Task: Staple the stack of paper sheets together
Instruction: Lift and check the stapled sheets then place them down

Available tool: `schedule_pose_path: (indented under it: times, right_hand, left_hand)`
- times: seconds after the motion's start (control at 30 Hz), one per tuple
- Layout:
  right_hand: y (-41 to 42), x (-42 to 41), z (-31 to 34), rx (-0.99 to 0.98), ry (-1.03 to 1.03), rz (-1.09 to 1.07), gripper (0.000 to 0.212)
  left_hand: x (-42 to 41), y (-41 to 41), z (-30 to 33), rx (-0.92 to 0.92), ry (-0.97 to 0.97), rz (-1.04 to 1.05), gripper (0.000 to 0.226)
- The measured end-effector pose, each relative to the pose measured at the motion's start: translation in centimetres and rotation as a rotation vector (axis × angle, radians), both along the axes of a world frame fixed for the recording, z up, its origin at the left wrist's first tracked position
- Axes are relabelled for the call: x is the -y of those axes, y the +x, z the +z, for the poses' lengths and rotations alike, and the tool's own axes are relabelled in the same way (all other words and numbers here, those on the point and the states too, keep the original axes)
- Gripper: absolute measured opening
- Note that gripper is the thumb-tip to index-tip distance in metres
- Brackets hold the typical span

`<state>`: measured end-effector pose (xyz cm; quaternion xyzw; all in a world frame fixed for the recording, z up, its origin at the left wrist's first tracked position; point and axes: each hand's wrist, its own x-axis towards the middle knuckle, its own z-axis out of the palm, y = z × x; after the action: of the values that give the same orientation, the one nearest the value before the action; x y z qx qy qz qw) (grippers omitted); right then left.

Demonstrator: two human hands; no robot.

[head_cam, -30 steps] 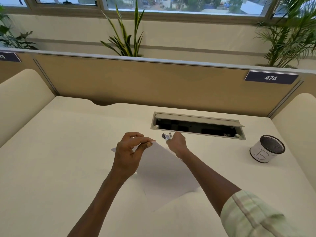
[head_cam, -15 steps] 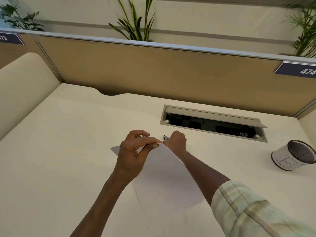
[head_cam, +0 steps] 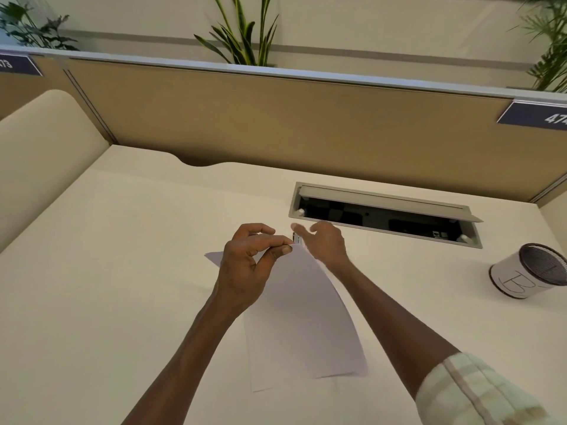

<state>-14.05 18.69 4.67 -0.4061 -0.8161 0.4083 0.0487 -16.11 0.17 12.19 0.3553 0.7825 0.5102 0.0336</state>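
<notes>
A thin stack of white paper sheets (head_cam: 302, 320) lies on the cream desk, its far corner lifted. My left hand (head_cam: 248, 268) pinches that raised corner between thumb and forefinger. A small silver stapler (head_cam: 296, 238) sits right at the corner, mostly hidden. My right hand (head_cam: 322, 242) holds it from the right, fingers partly spread and blurred. Whether the stapler's jaws are around the paper I cannot tell.
An open cable tray (head_cam: 383, 214) is sunk into the desk just behind my hands. A white cup with a dark mesh top (head_cam: 527, 271) stands at the right. A tan partition (head_cam: 276, 118) walls the back, with padded dividers at both sides.
The view has tilted down and closer. My right hand brought the stapler in against the lifted paper corner and its fingers have loosened. My left hand keeps its pinch.
</notes>
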Motion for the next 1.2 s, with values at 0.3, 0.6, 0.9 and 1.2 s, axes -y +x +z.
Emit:
schedule_pose_path:
  times: [0.3, 0.6, 0.9, 1.2]
  right_hand:
    - [12.8, 1.4, 9.5, -0.321, -0.368, 0.482, 0.065]
    - [17.6, 4.4, 15.7, -0.625, 0.024, 0.236, 0.012]
    - [22.8, 4.2, 22.5, -0.908, -0.234, 0.057, 0.016]
    - [25.4, 4.4, 25.4, -1.037, -0.315, -0.005, 0.023]
  left_hand:
    - [-1.2, 2.0, 4.2, -0.14, 0.008, -0.005, 0.017]
    - [-0.7, 6.8, 11.7, -0.102, 0.117, 0.002, 0.013]
    - [3.8, 9.4, 14.6, 0.101, 0.425, 0.409, 0.078]
    - [4.0, 11.9, 14.4, 0.463, 0.574, -0.056, 0.039]
